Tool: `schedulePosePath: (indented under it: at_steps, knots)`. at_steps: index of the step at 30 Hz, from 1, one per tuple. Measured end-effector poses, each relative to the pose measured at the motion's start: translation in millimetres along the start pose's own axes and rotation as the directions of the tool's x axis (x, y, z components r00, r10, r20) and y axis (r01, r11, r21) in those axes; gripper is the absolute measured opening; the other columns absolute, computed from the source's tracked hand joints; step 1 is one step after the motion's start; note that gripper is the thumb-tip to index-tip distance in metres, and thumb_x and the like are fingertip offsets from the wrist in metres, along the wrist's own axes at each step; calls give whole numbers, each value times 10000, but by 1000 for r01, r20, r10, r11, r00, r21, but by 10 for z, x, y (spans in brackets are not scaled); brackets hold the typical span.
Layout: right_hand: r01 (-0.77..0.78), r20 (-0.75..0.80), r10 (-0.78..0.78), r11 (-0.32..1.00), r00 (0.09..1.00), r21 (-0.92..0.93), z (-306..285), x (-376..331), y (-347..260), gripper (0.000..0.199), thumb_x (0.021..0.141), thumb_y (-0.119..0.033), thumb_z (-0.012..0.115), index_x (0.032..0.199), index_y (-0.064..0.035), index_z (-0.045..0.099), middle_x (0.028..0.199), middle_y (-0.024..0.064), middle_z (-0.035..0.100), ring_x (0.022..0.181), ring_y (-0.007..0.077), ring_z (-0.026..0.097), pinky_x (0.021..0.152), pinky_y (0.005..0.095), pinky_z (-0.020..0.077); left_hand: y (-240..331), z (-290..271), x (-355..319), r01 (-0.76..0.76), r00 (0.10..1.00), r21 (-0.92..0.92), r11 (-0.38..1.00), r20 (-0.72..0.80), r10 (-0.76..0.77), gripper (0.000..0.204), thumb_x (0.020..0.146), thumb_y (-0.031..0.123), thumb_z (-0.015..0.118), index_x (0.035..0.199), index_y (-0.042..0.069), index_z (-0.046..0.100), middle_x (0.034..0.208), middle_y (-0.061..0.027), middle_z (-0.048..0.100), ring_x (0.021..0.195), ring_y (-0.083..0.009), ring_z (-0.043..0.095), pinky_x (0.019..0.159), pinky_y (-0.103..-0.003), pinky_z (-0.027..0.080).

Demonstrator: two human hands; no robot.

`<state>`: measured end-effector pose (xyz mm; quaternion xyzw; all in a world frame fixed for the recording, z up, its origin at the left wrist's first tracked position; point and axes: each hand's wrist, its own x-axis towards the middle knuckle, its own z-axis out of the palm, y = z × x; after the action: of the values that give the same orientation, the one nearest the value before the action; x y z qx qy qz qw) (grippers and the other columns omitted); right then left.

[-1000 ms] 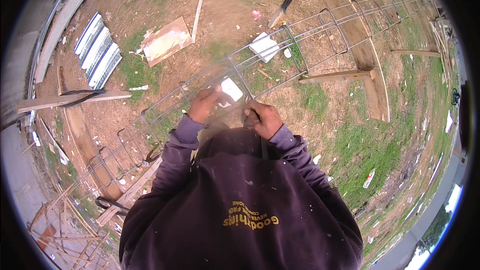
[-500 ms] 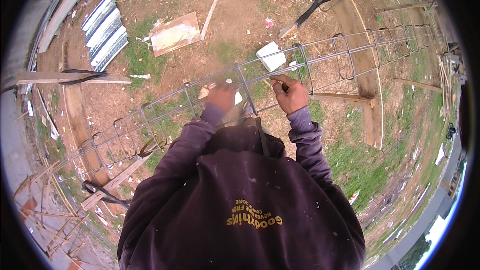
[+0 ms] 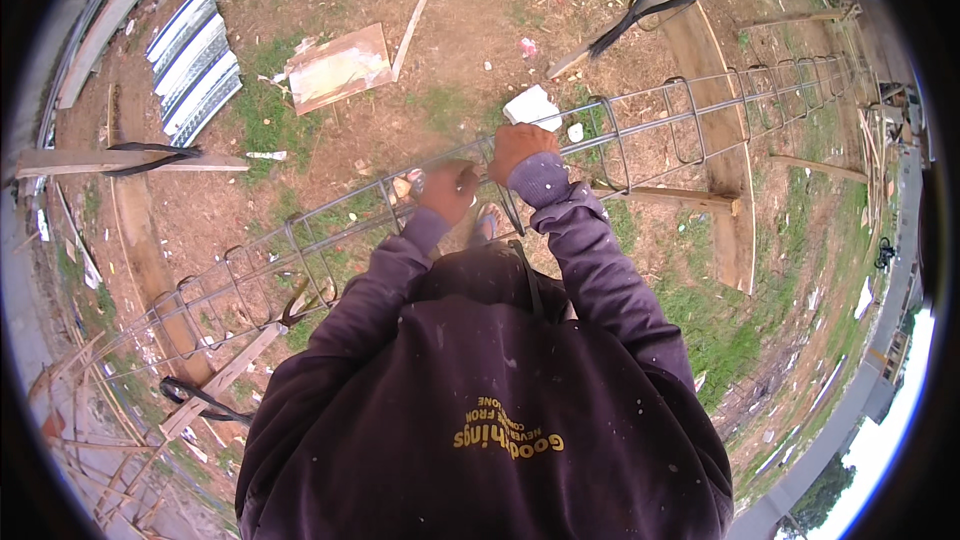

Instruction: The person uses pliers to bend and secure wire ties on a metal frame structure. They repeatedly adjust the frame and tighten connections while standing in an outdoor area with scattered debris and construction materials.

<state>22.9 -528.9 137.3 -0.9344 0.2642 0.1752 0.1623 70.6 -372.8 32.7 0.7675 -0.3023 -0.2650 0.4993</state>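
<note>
A long rebar cage of thin steel rods, with square stirrups along it, runs across in front of me from lower left to upper right. My right hand is closed at the top of one stirrup, on the far rod. Close by on its left, my left hand has its fingers curled over the cage. Slight blur hides whatever may lie between those fingers. A white foam block lies on the ground just beyond my right hand.
Wooden planks with crosspieces stand under the cage on both sides. Black straps loop around some timbers. A corrugated metal sheet and a plywood piece lie beyond on grass and dirt. My sandalled foot shows below the cage.
My right hand has moved left and away from me, from beside the stirrup onto its top. My left hand has shifted slightly right. The view has turned a little.
</note>
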Motion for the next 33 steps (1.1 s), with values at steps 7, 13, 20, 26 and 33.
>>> schedulePosePath:
  at_steps: [7,13,20,26,33]
  knots:
    - [69,-365,-23,991,931,114,467,-34,99,191,775,-252,640,772,-62,628,685,202,646,677,394,652,642,496,517,-2,-175,493,98,995,468,878,-35,-93,263,869,233,672,1042,38,704,872,-121,701,838,-334,652,812,-424,481]
    - [80,-454,-2,985,891,154,647,-186,97,136,785,-183,634,760,-59,585,682,151,653,646,354,657,549,469,515,-250,-80,946,225,957,-127,966,216,-195,221,843,159,728,1005,8,737,911,-114,739,776,-143,667,697,-291,523]
    - [235,-464,-181,970,867,61,372,-59,267,118,760,-137,645,787,-51,568,802,147,648,762,342,657,640,438,526,-211,62,868,-50,992,-80,996,108,59,196,866,142,697,998,-1,723,886,-123,733,763,-149,657,713,-300,521]
    - [347,-263,-332,938,906,13,74,715,638,147,725,-192,727,847,-111,708,897,98,682,877,318,659,766,423,523,-114,7,816,-88,987,6,996,135,86,216,890,178,677,1010,2,715,853,-135,722,736,-143,630,673,-316,500]
    - [63,476,-98,994,874,89,380,1443,698,398,680,-358,826,1019,-161,760,1068,88,720,1001,272,678,867,404,525,43,91,686,65,995,53,997,71,-68,255,861,269,675,963,40,722,892,-177,702,810,-308,681,739,-386,517]
